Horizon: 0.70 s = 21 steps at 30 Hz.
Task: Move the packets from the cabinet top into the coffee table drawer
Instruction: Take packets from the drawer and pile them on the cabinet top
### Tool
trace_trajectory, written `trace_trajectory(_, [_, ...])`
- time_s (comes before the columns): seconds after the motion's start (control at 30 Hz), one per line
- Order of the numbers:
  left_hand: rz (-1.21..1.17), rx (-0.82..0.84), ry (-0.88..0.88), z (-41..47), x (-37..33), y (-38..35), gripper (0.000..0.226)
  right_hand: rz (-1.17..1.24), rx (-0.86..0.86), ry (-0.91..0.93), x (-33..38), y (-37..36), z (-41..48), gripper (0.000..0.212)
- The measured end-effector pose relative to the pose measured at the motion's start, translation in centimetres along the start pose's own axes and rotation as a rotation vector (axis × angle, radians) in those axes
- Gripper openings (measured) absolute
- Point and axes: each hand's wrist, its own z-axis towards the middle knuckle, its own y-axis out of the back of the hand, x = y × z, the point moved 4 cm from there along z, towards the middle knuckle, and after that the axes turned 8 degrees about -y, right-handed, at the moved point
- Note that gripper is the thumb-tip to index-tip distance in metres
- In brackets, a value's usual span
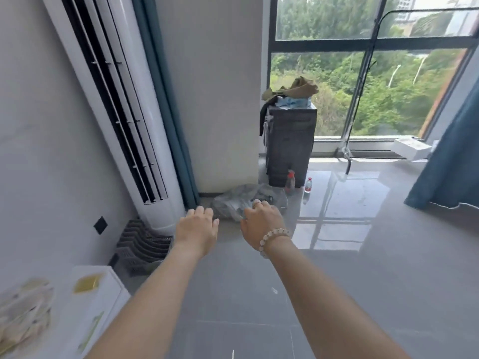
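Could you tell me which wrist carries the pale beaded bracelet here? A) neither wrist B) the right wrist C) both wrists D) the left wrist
B: the beaded bracelet circles the wrist just behind the right hand, while the wrist behind the left hand is bare.

I'm in a home living room: standing air conditioner, blue curtains, big window, tiled floor.

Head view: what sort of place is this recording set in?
Probably a living room in a flat: a floor-standing air conditioner against the wall, blue curtains beside a tall window, and a glossy tiled floor.
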Motion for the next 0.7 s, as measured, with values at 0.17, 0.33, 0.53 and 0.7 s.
trace_trajectory(0.17, [0.008, 0.013, 0.126, -1.7, 7.3, -0.4, 0.037, 0.021, 0.030, 0.124, 7.2, -1.8, 2.2, 0.036])
trace_trajectory(0.33, [-0.004, 0.009, 0.281, -3.5, 12.7, -0.9, 0.036, 0.047, 0.097, 0.253, 12.8, -3.5, 4.1, 0.035])
trace_trajectory(0.53, [-0.012, 0.036, 0.468, -5.1, 18.2, -2.3, 0.037, 0.089, 0.186, 0.430, 19.4, -5.8, 6.8, 0.034])
trace_trajectory(0.7, [0.023, 0.057, 0.563, -4.8, 21.9, -2.2, 0.038, 0.102, 0.229, 0.573, 23.7, -7.3, 10.2, 0.033])
